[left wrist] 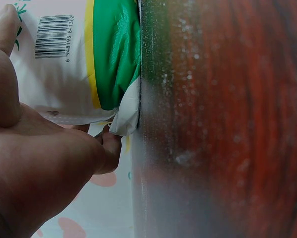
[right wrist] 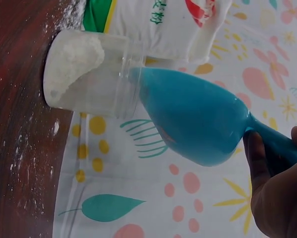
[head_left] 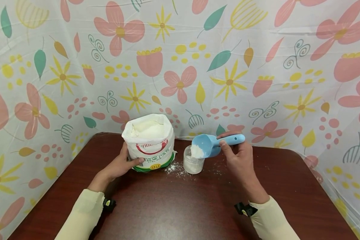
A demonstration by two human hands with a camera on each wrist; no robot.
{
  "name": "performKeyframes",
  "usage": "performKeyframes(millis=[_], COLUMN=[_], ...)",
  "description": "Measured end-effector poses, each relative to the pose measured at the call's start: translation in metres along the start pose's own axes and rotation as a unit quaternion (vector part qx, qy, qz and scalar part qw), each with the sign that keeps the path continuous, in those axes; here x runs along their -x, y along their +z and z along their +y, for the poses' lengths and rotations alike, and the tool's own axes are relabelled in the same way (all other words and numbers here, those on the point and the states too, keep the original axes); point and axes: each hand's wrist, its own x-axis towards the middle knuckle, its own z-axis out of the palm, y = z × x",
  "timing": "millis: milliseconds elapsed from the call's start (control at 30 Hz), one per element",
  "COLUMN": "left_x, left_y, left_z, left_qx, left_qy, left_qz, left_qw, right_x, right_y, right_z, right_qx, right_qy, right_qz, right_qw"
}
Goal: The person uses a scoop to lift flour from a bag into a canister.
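Note:
My right hand (head_left: 239, 159) grips the handle of a blue scoop (head_left: 208, 141) that tilts down to the left. White powder (head_left: 197, 151) lies in its mouth, right at the rim of a clear jar (head_left: 193, 165). More powder is heaped inside the jar, as the right wrist view shows. My left hand (head_left: 120, 164) holds the lower left side of an open white flour bag (head_left: 151, 150), thumb across its front and the other fingers partly hidden around its side. The bag stands upright, filled nearly to the top, with a green band at its base.
Spilled powder (head_left: 176, 169) dusts the brown table (head_left: 168, 206) between bag and jar, with finer specks right of the jar. A floral cloth (head_left: 180, 83) hangs close behind the table and along both sides.

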Motion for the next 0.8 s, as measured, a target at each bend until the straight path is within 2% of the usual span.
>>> performKeyframes(millis=[233,533,800], left_x=[-0.0002,0.0004,0.0004], left_y=[0.0001,0.0003,-0.0005], left_z=[-0.0013,-0.0006,-0.0008], left_qx=[-0.002,-0.004,-0.012], left_qy=[0.002,0.004,0.000], left_qz=[0.000,0.000,0.001], left_qw=[1.0000,1.0000,0.9999], right_x=[0.0004,0.0007,0.0014], right_y=[0.0005,0.0003,0.0024], right_z=[0.0025,0.0013,-0.0020], right_qx=[0.023,0.013,0.027], right_qy=[-0.032,-0.061,-0.093], right_qz=[-0.025,-0.070,-0.103], right_qw=[0.999,0.996,0.990])
